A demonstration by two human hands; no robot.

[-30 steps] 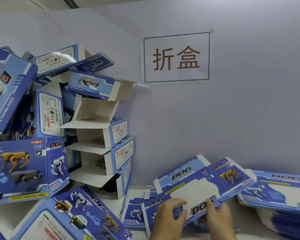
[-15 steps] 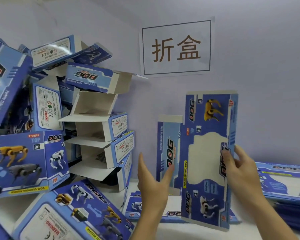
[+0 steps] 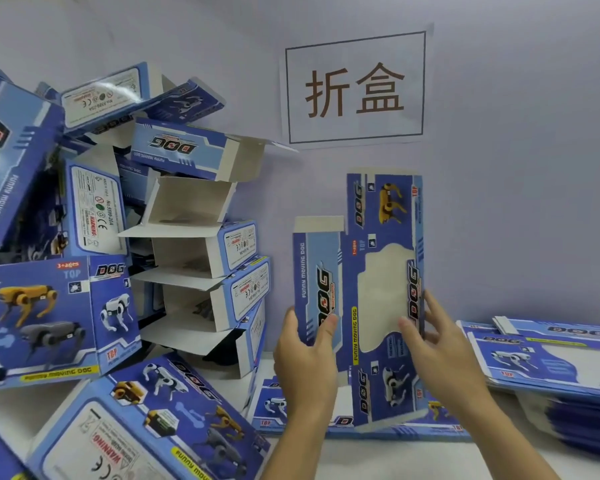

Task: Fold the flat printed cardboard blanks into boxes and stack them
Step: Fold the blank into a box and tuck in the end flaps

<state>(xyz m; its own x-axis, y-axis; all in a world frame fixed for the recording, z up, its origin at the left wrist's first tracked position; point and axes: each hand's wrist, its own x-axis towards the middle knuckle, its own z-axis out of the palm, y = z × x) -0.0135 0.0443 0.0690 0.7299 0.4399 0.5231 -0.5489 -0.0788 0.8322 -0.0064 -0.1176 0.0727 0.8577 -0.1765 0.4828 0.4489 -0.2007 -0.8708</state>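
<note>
blank (image 3: 378,299) held upright mid-scene over worktop (image 3: 361,459), left hand (image 3: 305,358) grip pinching its left panel, right hand (image 3: 440,351) grip pinching right edge, folded boxes (image 3: 194,258) piled left, flat blanks (image 3: 548,358) stacked right

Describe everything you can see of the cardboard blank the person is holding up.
The cardboard blank is a flat printed sheet, blue with pale panels, held upright in front of the wall. It shows "DOG" logos, a yellow robot dog near the top, a white one near the bottom and a pale window-shaped patch in the middle. A narrower side panel with a plain white flap sits on its left. The left hand grips that panel's lower edge; the right hand holds the right edge. Its bottom sits by flat blanks on the table.
</note>
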